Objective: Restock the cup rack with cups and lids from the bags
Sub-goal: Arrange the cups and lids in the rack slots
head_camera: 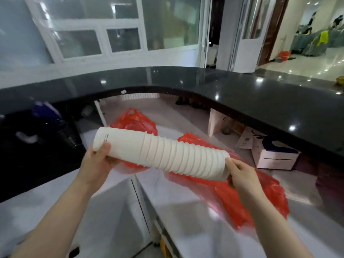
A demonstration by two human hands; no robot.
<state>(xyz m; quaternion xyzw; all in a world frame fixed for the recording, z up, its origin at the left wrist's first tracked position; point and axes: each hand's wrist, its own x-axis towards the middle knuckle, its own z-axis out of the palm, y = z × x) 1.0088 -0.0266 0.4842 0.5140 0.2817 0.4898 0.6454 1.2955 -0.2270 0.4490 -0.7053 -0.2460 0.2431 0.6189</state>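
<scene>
Head view shows the stack of white cups (163, 153) held sideways above the red bags (247, 192) – left hand (98, 161) and right hand (242, 175) fingers curled round each end – light, bendy, likely to slide apart, so hold both ends

Curved black counter (242, 94), white cardboard box (275, 157) below, perhaps a red bucket (284, 54) far off

White ribbed cup stack (167, 155), translucent red bags (247, 198), glossy black speckled counter (242, 94).
</scene>
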